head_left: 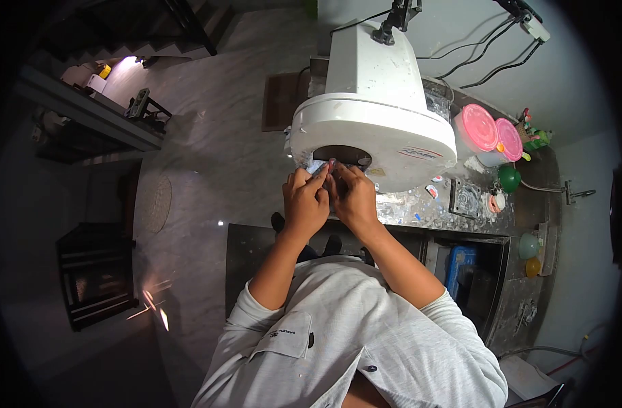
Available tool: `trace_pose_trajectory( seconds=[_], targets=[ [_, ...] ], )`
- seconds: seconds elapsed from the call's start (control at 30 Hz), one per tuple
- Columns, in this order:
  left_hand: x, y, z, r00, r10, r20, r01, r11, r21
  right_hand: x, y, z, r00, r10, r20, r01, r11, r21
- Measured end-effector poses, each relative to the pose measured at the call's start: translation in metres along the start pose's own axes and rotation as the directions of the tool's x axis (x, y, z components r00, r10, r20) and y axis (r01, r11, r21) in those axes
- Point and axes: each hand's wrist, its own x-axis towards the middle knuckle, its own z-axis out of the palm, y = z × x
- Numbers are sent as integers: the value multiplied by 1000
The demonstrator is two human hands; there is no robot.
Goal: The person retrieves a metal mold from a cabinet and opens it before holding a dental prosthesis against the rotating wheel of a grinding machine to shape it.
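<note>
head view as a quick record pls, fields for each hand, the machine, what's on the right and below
left hand: fingers bent, at the machine's opening
right hand: beside the left, fingertips close together
held item: something small at the fingertips, too hidden to name
machine: white machine with a dark front opening
right side: two containers with pink lids, green round object
counter: messy, scattered with bits
below counter: blue object

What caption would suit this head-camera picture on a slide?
Left hand and right hand close together at the dark opening of a white machine.
</note>
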Motion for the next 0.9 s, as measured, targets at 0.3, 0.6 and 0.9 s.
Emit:
trace_pose_trajectory(
  seconds=[0.3,0.6,0.9],
  targets=[
    [5,-1,5,995,-48,-90,45,998,-35,-2,1,-14,988,132,81,-144,974,175],
    [0,-10,-8,994,63,-87,-68,996,-50,1,3,-23,995,78,62,-88,982,165],
    [4,-8,-6,992,4,-125,-18,994,-108,3,8,-22,993,88,77,-106,957,269]
  ],
)
